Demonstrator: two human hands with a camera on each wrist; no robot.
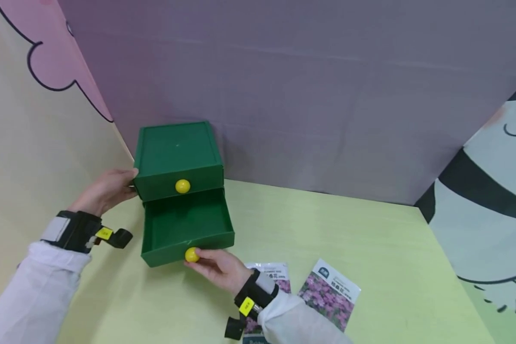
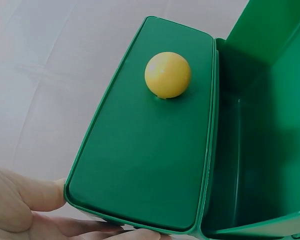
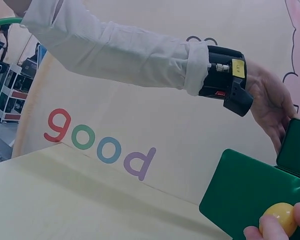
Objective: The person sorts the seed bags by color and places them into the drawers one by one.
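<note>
— While pinching the yellow knob (image 1: 191, 254) of the pulled-out lower drawer (image 1: 187, 231), right hand (image 1: 221, 269) sits just ahead of two seed packets (image 1: 329, 293). Any writing?

— Printed on the packets, too small to read; "good" (image 3: 99, 143) legible on the wall. Left hand (image 1: 105, 190), fingers straight, pressed against the green cabinet (image 1: 178, 160) beside the upper knob (image 1: 182, 186).

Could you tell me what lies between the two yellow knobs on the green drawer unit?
In the head view, the pulled-out lower drawer's open, empty inside lies between the upper knob and the lower knob, which the right hand pinches.
</note>
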